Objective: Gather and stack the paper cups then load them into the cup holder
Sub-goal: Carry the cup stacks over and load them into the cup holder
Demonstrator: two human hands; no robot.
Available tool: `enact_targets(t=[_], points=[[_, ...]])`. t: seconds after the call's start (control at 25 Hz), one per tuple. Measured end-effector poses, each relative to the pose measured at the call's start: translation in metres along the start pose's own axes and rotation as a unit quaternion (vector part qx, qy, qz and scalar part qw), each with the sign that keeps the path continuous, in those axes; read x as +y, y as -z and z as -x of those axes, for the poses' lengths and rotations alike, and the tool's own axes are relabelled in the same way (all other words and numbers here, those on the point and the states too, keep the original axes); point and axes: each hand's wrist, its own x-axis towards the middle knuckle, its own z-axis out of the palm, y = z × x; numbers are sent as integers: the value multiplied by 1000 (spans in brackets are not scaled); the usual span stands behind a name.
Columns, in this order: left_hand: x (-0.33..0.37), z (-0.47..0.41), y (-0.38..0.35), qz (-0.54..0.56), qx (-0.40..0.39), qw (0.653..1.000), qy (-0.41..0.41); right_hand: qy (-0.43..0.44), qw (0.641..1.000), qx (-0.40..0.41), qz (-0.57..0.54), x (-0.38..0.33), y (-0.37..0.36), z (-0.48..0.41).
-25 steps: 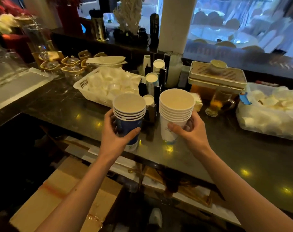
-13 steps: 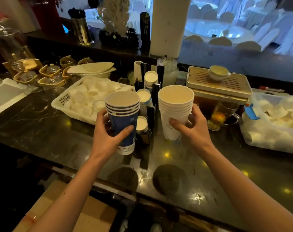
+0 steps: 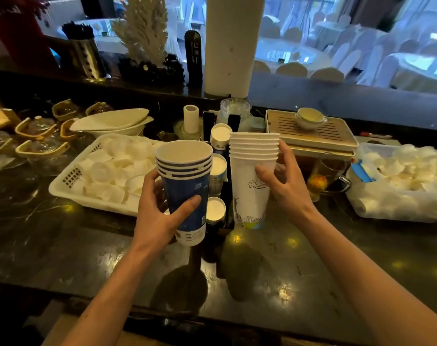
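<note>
Above the dark marble counter's (image 3: 62, 245) near edge, the left hand (image 3: 155, 216) grips a nested stack of blue paper cups (image 3: 187, 186); the right hand (image 3: 284, 186) clasps a taller stack of white paper cups (image 3: 252, 176). The black upright cup holder (image 3: 218, 176) stands between them. A tilted stack could catch its rails and spill.

Counter (image 3: 62, 245): dark polished stone, veined, glossy, reflecting ceiling lights. Blue cup stack (image 3: 187, 196): matt paper, printed outside, plain off-white inside. White cup stack (image 3: 252, 176): matt paper carrying a light printed drawing. Basket (image 3: 70, 178): white moulded plastic, perforated walls, looking smooth. Mug (image 3: 327, 176): clear glass, shining. Straw canister (image 3: 86, 58): brushed metal with punched holes. Slatted tray (image 3: 312, 133): beige, appearing matt plastic.
</note>
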Motion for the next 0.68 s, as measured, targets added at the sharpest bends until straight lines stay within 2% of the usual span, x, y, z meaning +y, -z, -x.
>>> enact_targets(t=[0.32,0.52,0.68], points=[[5,5,-29,27,27,999,-3,25,997,-79,4,0,0,-14],[5,13,-42,37,66,997,2,17,989,-137,-58,5,8,-28],[8,18,-45,38,103,994,0,25,980,-187,-63,8,9,-32]])
